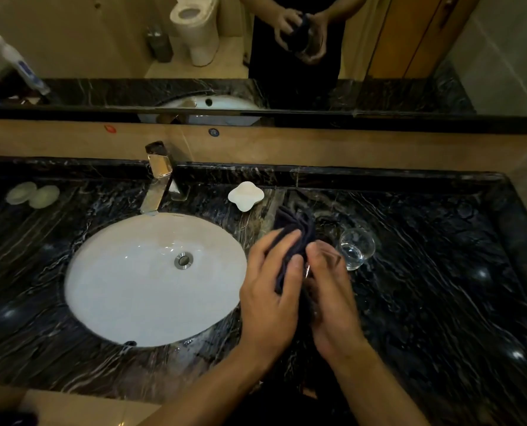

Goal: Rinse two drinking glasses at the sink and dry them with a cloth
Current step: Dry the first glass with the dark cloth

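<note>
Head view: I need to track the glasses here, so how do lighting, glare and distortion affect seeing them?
Head view: dim, warm light; the dark cloth blends into the black marble counter. The free glass shows only by faint highlights; the one between the hands is barely visible. Small glare spots dot the counter, and wide-angle bending curves its edges.

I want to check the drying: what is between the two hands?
In the head view, the dark cloth sits between left hand and right hand, apparently wrapping a glass.

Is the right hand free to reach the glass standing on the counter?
Probably not yet: the right hand is holding a glass wrapped in the dark cloth. The standing glass sits just beyond its fingertips, path unobstructed.
</note>
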Action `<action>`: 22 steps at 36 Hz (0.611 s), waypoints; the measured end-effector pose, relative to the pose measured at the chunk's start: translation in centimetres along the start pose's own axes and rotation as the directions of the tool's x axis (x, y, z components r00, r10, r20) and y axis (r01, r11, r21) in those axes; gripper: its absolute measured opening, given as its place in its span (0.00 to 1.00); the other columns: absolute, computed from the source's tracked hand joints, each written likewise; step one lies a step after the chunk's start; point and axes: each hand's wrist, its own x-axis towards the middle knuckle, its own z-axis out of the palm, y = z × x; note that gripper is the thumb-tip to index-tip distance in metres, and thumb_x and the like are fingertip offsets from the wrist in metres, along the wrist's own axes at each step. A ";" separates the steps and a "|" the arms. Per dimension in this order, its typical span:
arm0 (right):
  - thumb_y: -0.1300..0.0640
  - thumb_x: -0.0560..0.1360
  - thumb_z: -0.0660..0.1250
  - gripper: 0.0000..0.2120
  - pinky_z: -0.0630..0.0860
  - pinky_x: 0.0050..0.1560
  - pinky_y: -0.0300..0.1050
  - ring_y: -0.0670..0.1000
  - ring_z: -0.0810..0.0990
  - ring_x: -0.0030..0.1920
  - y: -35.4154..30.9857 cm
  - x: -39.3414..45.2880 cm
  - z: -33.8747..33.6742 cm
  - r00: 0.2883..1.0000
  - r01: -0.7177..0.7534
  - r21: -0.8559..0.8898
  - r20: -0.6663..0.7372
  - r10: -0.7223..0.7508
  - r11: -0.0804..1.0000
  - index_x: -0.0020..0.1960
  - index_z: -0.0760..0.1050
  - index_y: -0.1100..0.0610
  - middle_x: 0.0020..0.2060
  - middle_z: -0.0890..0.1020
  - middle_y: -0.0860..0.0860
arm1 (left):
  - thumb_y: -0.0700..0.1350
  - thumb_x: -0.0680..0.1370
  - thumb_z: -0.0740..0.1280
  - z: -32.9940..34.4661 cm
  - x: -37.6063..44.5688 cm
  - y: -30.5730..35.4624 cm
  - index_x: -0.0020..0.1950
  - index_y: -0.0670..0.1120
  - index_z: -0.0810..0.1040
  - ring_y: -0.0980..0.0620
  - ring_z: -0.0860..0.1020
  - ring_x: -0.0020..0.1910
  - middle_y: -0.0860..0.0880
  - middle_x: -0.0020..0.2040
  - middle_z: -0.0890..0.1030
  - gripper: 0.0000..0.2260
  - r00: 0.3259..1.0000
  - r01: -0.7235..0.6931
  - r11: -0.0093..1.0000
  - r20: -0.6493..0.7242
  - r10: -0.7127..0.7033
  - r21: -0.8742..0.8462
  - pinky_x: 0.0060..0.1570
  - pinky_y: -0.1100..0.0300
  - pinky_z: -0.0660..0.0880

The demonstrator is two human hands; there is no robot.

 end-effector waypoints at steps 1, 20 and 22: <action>0.32 0.57 0.80 0.46 0.82 0.53 0.54 0.56 0.84 0.55 0.0 0.0 0.0 0.999 0.008 0.051 -0.034 -0.007 0.999 0.66 0.72 0.55 0.58 0.83 0.57 | 0.50 0.82 0.61 0.0 -0.3 0.0 0.68 0.55 0.76 0.59 0.72 0.68 0.54 0.67 0.73 0.15 1.000 -0.020 1.000 0.001 0.020 0.000 0.65 0.69 0.66; 0.31 0.77 0.48 0.38 0.79 0.58 0.56 0.59 0.82 0.60 -0.3 0.0 -1.0 0.977 -0.189 0.063 0.116 0.181 0.980 0.66 0.77 0.59 0.58 0.84 0.58 | 0.56 0.80 0.58 0.0 -2.5 -1.1 0.65 0.72 0.71 0.58 0.71 0.69 0.57 0.67 0.73 0.15 0.986 0.145 0.975 -0.062 -0.158 -0.167 0.66 0.67 0.68; 0.32 0.77 0.48 0.37 0.78 0.59 0.57 0.59 0.83 0.58 -0.6 -0.3 -0.9 0.974 -0.180 0.019 0.143 0.175 0.984 0.64 0.78 0.59 0.57 0.85 0.59 | 0.58 0.80 0.59 0.0 -1.5 -1.0 0.62 0.69 0.75 0.57 0.75 0.65 0.56 0.64 0.78 0.12 0.958 0.257 0.934 -0.061 -0.280 -0.248 0.67 0.56 0.72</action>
